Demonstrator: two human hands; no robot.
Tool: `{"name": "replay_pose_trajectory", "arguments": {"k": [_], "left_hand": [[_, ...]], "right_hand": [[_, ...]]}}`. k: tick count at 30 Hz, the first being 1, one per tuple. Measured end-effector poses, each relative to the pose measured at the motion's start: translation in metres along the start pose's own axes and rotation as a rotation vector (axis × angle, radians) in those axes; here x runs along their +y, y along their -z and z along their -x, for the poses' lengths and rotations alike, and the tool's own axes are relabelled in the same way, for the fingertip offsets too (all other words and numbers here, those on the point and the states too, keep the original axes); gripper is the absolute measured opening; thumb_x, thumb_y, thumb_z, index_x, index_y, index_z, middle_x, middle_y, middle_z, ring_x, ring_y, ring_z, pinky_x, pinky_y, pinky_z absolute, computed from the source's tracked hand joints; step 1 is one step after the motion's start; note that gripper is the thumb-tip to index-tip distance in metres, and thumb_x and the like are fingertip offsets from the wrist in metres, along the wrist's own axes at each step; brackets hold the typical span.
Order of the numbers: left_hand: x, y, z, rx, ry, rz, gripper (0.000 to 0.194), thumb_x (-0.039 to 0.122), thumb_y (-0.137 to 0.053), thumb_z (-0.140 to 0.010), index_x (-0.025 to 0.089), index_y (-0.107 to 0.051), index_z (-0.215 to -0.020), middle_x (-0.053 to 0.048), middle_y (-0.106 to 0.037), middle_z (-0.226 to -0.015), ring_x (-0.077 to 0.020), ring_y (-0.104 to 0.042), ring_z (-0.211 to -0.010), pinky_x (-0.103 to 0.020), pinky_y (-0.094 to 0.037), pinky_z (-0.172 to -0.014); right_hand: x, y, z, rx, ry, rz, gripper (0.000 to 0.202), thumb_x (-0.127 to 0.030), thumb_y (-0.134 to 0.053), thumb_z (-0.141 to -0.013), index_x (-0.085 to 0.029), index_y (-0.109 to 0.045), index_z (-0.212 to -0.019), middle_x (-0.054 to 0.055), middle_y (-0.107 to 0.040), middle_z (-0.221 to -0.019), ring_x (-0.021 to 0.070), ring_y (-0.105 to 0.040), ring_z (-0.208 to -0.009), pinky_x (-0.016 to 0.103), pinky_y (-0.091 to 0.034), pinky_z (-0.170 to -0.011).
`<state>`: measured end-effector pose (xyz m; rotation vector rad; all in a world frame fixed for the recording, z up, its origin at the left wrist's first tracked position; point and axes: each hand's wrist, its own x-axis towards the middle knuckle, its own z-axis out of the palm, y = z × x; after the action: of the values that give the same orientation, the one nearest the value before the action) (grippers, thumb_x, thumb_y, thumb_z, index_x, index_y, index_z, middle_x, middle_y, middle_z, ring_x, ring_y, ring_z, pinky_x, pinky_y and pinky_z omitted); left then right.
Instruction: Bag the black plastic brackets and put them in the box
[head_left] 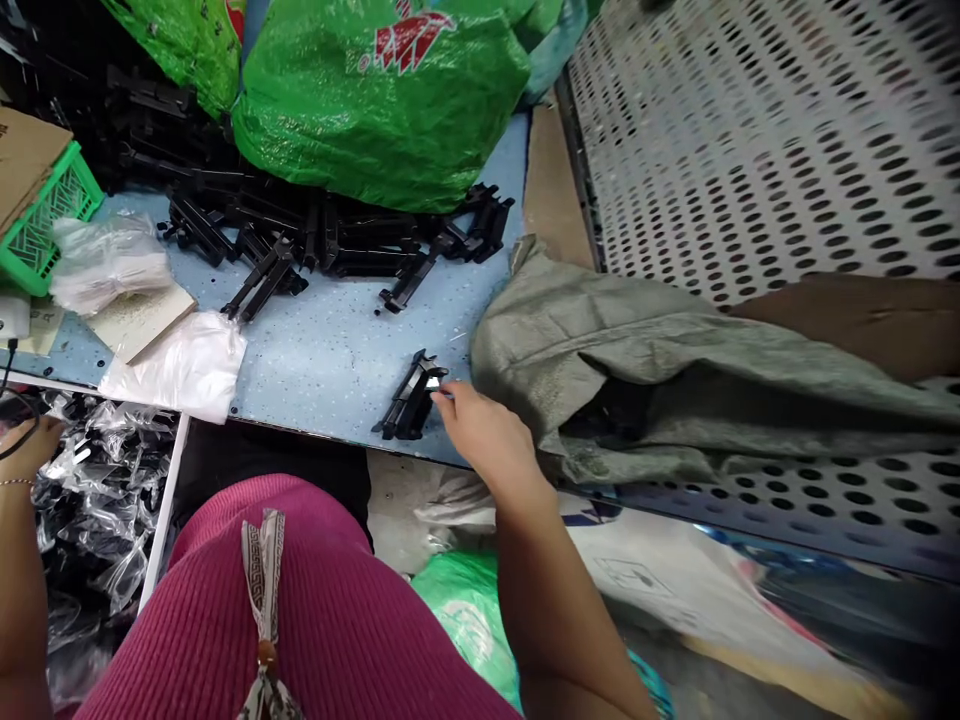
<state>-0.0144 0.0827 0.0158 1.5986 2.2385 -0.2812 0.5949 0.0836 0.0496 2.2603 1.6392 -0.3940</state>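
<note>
My right hand (487, 435) reaches to the front edge of the blue speckled table (315, 370). Its thumb and forefinger pinch the right end of a black plastic part (409, 400); a small pale, shiny bit shows at the fingertips. At the far left edge my left hand (30, 450) is cut off by the frame, its visible fingers curled. A dark cable (11, 365) loops down by it, and what it holds, if anything, is hard to make out. Below lies a bin of black parts in clear bags (105, 500).
Behind is a pile of black plastic parts (367, 235) under a green bag (382, 110). Clear plastic bags (184, 365) and a green basket (52, 215) are at left. A grey-green cloth (600, 320) lies right, against a perforated metal panel (787, 150).
</note>
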Motion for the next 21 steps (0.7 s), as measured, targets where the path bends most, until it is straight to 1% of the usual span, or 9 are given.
{"name": "replay_pose_trajectory", "arguments": {"k": [2,4,6,8,9,12,15,18,21], "left_hand": [[0.053,0.004,0.017,-0.019,-0.046,0.089,0.038,0.054,-0.051,-0.091,0.021,-0.070,-0.085,-0.002,-0.069,-0.067,-0.0219,-0.064,-0.065,-0.029,-0.045,-0.062],[0.114,-0.003,0.034,0.021,-0.263,0.307,0.042,0.058,-0.052,-0.093,0.021,-0.072,-0.095,-0.004,-0.073,-0.081,-0.0209,-0.067,-0.073,-0.030,-0.049,-0.069],[0.171,-0.020,0.044,0.157,-0.518,0.405,0.039,0.053,-0.056,-0.093,0.018,-0.072,-0.098,-0.010,-0.073,-0.100,-0.0228,-0.068,-0.085,-0.033,-0.053,-0.078],[0.209,-0.038,0.043,0.265,-0.612,0.430,0.032,0.044,-0.056,-0.093,0.017,-0.072,-0.090,-0.014,-0.071,-0.104,-0.0246,-0.067,-0.090,-0.035,-0.053,-0.081],[0.219,-0.044,0.038,0.284,-0.613,0.459,0.028,0.039,-0.057,-0.092,0.017,-0.071,-0.084,-0.014,-0.070,-0.100,-0.0240,-0.066,-0.089,-0.035,-0.053,-0.080],[0.217,-0.046,0.016,0.193,-0.489,0.705,0.022,0.037,-0.069,-0.082,0.018,-0.067,-0.071,-0.006,-0.065,-0.080,-0.0174,-0.060,-0.073,-0.030,-0.048,-0.070],[0.199,-0.034,0.003,-0.038,-0.304,1.019,0.032,0.047,-0.080,-0.070,0.017,-0.069,-0.073,0.000,-0.059,-0.067,-0.0116,-0.048,-0.059,-0.026,-0.036,-0.056],[0.193,-0.025,0.004,-0.152,-0.244,1.175,0.036,0.046,-0.085,-0.064,0.015,-0.073,-0.079,-0.001,-0.065,-0.072,-0.0114,-0.052,-0.062,-0.026,-0.037,-0.058],[0.200,-0.023,0.014,-0.083,-0.274,1.218,0.033,0.037,-0.090,-0.058,0.015,-0.071,-0.074,-0.004,-0.070,-0.081,-0.0149,-0.061,-0.074,-0.028,-0.046,-0.068]], "right_hand": [[-0.008,-0.007,0.003,-0.048,-0.037,0.018,0.052,-0.046,-0.034,-0.108,-0.008,-0.066,-0.124,0.026,-0.076,-0.106,0.0368,-0.075,-0.097,0.041,-0.053,-0.080],[-0.016,-0.013,0.002,-0.075,-0.070,0.010,0.063,-0.058,-0.037,-0.105,-0.005,-0.066,-0.121,0.029,-0.075,-0.103,0.0395,-0.075,-0.101,0.042,-0.052,-0.081],[-0.020,-0.019,-0.001,-0.086,-0.056,-0.026,0.064,-0.062,-0.046,-0.101,-0.004,-0.063,-0.124,0.029,-0.075,-0.106,0.0396,-0.074,-0.104,0.041,-0.052,-0.082],[-0.015,-0.026,-0.006,-0.101,0.003,-0.081,0.054,-0.055,-0.056,-0.099,-0.008,-0.064,-0.123,0.026,-0.075,-0.109,0.0375,-0.074,-0.104,0.039,-0.051,-0.082],[-0.011,-0.029,-0.008,-0.110,0.042,-0.121,0.045,-0.049,-0.059,-0.098,-0.010,-0.067,-0.118,0.024,-0.076,-0.109,0.0363,-0.073,-0.103,0.039,-0.051,-0.083],[0.005,-0.040,-0.012,-0.134,0.143,-0.419,0.027,-0.038,-0.061,-0.093,-0.014,-0.072,-0.097,0.016,-0.077,-0.098,0.0317,-0.073,-0.095,0.038,-0.051,-0.083],[-0.004,-0.047,-0.009,-0.225,0.213,-1.072,0.033,-0.048,-0.066,-0.087,-0.017,-0.073,-0.095,0.009,-0.077,-0.093,0.0249,-0.071,-0.086,0.035,-0.054,-0.078],[-0.056,-0.047,-0.001,-0.474,0.277,-1.626,0.043,-0.056,-0.078,-0.077,-0.020,-0.075,-0.099,0.009,-0.077,-0.101,0.0202,-0.069,-0.080,0.032,-0.056,-0.071],[-0.133,-0.044,0.002,-0.786,0.393,-1.883,0.044,-0.054,-0.084,-0.073,-0.020,-0.075,-0.100,0.007,-0.077,-0.101,0.0169,-0.068,-0.076,0.031,-0.057,-0.071]]}}
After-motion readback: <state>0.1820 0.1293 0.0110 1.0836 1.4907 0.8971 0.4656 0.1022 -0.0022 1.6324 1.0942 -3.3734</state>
